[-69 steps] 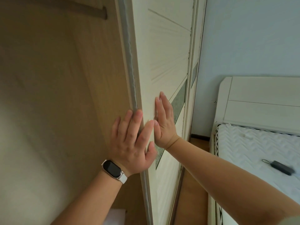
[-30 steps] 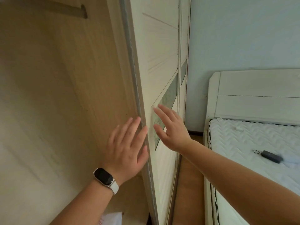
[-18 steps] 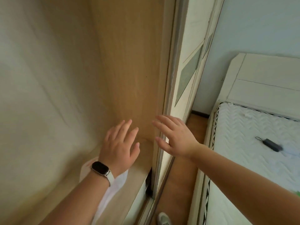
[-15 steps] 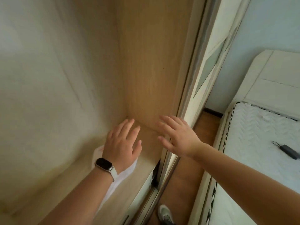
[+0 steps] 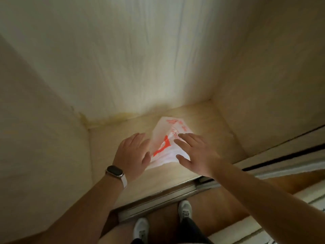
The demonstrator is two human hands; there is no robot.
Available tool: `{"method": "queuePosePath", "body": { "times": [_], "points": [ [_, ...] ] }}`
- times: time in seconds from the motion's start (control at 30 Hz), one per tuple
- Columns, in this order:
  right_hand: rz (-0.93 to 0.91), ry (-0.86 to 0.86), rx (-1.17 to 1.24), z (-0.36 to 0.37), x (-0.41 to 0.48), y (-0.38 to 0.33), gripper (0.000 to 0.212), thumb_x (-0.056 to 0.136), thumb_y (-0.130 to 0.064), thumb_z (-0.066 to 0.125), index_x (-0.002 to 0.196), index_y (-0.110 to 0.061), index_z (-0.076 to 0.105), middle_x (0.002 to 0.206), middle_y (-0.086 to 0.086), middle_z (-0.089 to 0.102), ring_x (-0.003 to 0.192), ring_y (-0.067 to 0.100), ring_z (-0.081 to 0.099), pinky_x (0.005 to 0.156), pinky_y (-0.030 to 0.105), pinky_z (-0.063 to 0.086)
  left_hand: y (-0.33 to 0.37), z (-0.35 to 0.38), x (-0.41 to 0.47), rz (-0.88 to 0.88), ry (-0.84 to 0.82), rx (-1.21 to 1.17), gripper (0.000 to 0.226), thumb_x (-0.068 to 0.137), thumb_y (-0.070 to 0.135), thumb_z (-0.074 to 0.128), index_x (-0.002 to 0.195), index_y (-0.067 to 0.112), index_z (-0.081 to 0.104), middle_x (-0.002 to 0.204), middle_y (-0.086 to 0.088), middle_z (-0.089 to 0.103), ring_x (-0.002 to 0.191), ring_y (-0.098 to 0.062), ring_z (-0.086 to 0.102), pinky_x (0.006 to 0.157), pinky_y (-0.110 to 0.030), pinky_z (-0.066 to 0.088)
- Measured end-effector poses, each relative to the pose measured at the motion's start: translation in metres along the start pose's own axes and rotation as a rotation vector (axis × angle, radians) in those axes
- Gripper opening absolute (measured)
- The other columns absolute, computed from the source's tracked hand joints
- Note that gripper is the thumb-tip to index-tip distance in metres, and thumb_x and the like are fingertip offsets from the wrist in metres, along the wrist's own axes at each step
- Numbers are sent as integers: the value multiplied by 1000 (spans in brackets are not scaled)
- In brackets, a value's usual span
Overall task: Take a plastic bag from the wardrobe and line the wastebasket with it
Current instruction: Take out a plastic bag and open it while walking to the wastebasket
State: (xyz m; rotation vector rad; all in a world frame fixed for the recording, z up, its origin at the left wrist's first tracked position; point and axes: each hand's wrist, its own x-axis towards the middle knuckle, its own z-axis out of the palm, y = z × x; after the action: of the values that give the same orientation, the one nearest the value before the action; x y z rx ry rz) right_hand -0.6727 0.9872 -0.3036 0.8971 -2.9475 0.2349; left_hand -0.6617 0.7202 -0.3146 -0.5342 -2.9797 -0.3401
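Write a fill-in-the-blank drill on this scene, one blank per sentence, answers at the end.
1. The plastic bag lies inside the ____, on its floor.
2. The watch sits on the ____ wrist.
3. The left hand and the right hand reach at the bag with straight fingers, and ____ of them grips it yet.
4. At the bottom edge of the view stand two white ____.

Missing words: wardrobe; left; neither; shoes.

Head view, steeply downward, into wardrobe (image 5: 140,59)
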Motion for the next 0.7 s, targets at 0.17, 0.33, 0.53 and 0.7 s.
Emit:
{"method": "queuePosePath", "body": {
  "times": [0.17,0.33,0.53,0.7],
  "points": [
    [-124,-145,82,57,36,8,51,93,-47,47,134,-19,53,140,9,54,126,30,51,101,44,46,-34,47,-23,-220,-85,-66,42,85,36,42,123,18,52,129,-14,59,117,-35,57,91,-49,49],
    [-211,-226,105,124,69,12,50,90,-46,51,131,-19,55,139,10,55,125,31,53,103,45,44,-59,112,-40,-435,-212,-127,52,86,41,38,124,13,60,123,-12,63,113,-32,59,88,-45,53],
    [-260,-290,82,209,87,13,54,86,-42,64,132,-15,54,141,14,52,129,35,51,107,53,42,-77,200,-55,-617,-274,-219,45,89,31,58,129,10,57,131,-12,58,122,-32,53,97,-46,48],
    [-224,-365,34,265,89,17,61,85,-44,65,137,-17,49,147,13,47,134,35,46,110,54,37,-89,261,-60,-681,-327,-256,63,90,38,58,145,16,37,149,-9,40,138,-27,36,110,-44,36]
  ]
}}
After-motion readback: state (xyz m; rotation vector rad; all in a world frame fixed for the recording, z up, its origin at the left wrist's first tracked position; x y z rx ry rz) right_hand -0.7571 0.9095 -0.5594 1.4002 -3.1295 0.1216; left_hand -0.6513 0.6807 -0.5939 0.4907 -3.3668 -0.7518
